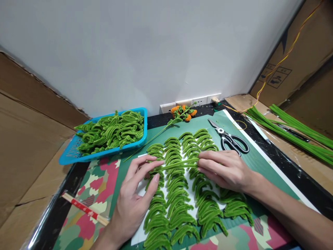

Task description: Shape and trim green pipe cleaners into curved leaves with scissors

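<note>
Several green fuzzy strips (pixel 180 164) stretch between my hands above rows of curved green pieces. My right hand (pixel 225 168) pinches their right end. My left hand (pixel 142 187) is at their left end, its index and middle fingers touching the tips and its thumb apart below them. The curved green pieces (pixel 179 205) lie in columns on a white sheet (pixel 139 236) over a green mat (pixel 262 180). Scissors (pixel 229 137) with black handles lie on the mat behind my right hand.
A blue basket (pixel 104 154) of green pieces stands at the back left. An orange flower stem (pixel 182 114) lies near the power sockets (pixel 200 101). Long green strips (pixel 299 133) lie at the right. Wrapped chopsticks (pixel 84 208) lie at the left, beside cardboard.
</note>
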Demonstrator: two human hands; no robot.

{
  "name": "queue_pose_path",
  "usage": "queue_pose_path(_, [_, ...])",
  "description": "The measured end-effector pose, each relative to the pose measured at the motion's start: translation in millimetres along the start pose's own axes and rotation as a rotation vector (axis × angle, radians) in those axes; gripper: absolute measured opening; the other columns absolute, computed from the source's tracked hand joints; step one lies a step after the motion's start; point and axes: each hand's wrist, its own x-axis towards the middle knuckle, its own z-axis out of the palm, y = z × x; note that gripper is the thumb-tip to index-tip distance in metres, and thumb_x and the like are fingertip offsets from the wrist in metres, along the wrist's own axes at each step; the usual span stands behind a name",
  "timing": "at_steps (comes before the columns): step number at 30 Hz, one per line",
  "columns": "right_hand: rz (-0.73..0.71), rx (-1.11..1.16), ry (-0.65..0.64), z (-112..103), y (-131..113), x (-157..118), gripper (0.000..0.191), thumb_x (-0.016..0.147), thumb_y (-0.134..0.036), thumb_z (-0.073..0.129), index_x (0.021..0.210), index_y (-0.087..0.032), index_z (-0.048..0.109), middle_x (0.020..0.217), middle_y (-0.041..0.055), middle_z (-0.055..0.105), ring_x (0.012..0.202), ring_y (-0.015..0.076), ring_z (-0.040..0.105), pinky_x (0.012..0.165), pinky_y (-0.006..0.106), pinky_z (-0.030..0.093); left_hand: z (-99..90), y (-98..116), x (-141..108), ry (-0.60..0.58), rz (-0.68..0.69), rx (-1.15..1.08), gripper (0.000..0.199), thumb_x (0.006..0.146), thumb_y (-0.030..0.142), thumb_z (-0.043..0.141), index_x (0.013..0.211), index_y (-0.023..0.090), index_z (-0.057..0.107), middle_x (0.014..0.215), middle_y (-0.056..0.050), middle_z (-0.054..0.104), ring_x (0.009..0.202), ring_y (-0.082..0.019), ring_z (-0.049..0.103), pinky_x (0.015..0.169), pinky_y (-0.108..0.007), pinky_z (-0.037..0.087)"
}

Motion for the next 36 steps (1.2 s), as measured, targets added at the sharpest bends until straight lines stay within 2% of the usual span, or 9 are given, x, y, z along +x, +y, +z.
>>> queue_pose_path(3, [0.000,-0.011,0.021,-0.4,0.2,-0.1,0.002,0.101,-0.016,0.067,0.104,-0.015,0.067,0.102,0.0072,0.079,0.078,0.0143,0.074,0.063,0.025,0.053,0.7,-0.8,-0.5,0.002,-0.001,-0.008,0.023,0.102,0.023,0.062,0.120,0.033,0.072,0.131,-0.002,0.059,0.122,-0.019,0.061,0.103,-0.030,0.052])
queue_pose_path(9, [0.006,-0.011,0.060,-1.6,0.6,0.6,0.003,0.101,-0.017,0.067,0.104,-0.015,0.067,0.101,0.0081,0.080,0.076,0.0142,0.075,0.062,0.025,0.054,4.8,-6.9,-4.1,0.050,-0.157,-0.128,0.044,0.101,0.028,0.067,0.143,0.033,0.056,0.124,-0.003,0.065,0.101,-0.015,0.064,0.088,-0.025,0.054])
queue_pose_path(14, [-0.002,-0.014,0.065,-1.6,0.5,1.7,0.003,0.102,-0.018,0.066,0.103,-0.015,0.068,0.101,0.0083,0.080,0.076,0.0141,0.075,0.063,0.025,0.055,3.0,-7.0,-4.1,0.056,-0.182,-0.202,0.030,0.103,0.031,0.064,0.133,0.029,0.063,0.109,-0.001,0.070,0.098,-0.015,0.067,0.090,-0.025,0.056])
queue_pose_path(21, [0.011,0.002,0.099,-3.4,-1.1,3.2,0.002,0.101,-0.016,0.067,0.102,-0.014,0.068,0.098,0.0084,0.080,0.074,0.0143,0.075,0.060,0.025,0.054,1.9,-5.2,-3.0,0.022,-0.184,-0.140,0.030,0.100,0.033,0.068,0.130,0.029,0.066,0.113,-0.001,0.073,0.100,-0.015,0.070,0.092,-0.024,0.057])
queue_pose_path(25, [0.053,0.049,0.098,-4.0,-1.1,3.3,0.004,0.101,-0.016,0.066,0.104,-0.014,0.069,0.100,0.0096,0.079,0.077,0.0150,0.075,0.062,0.025,0.055,1.5,-7.7,-3.1,0.024,-0.234,-0.197,0.030,0.099,0.036,0.069,0.127,0.027,0.068,0.115,-0.003,0.073,0.101,-0.018,0.070,0.086,-0.025,0.058])
queue_pose_path(28, [0.065,0.059,0.074,-4.5,-0.9,2.9,0.004,0.101,-0.015,0.066,0.105,-0.015,0.068,0.100,0.0088,0.079,0.078,0.0149,0.075,0.063,0.024,0.055,-0.1,-9.2,-2.8,0.047,-0.259,-0.239,0.027,0.098,0.038,0.070,0.121,0.024,0.071,0.110,-0.004,0.073,0.097,-0.018,0.069,0.082,-0.025,0.058])
queue_pose_path(32, [0.028,0.016,0.058,-4.0,-0.8,2.6,0.003,0.101,-0.017,0.066,0.103,-0.016,0.068,0.099,0.0074,0.080,0.077,0.0143,0.075,0.063,0.024,0.055,-1.9,-9.8,-3.0,0.047,-0.278,-0.207,0.022,0.097,0.042,0.072,0.106,0.022,0.074,0.104,-0.003,0.073,0.095,-0.019,0.068,0.078,-0.024,0.056])
queue_pose_path(36, [0.000,0.014,0.035,-3.6,-1.3,2.1,0.003,0.101,-0.016,0.066,0.102,-0.015,0.069,0.099,0.0077,0.080,0.074,0.0134,0.074,0.063,0.024,0.056,-2.1,-10.0,-2.2,0.082,-0.313,-0.211,0.024,0.097,0.045,0.071,0.100,0.021,0.073,0.097,-0.002,0.072,0.087,-0.017,0.066,0.075,-0.023,0.055])
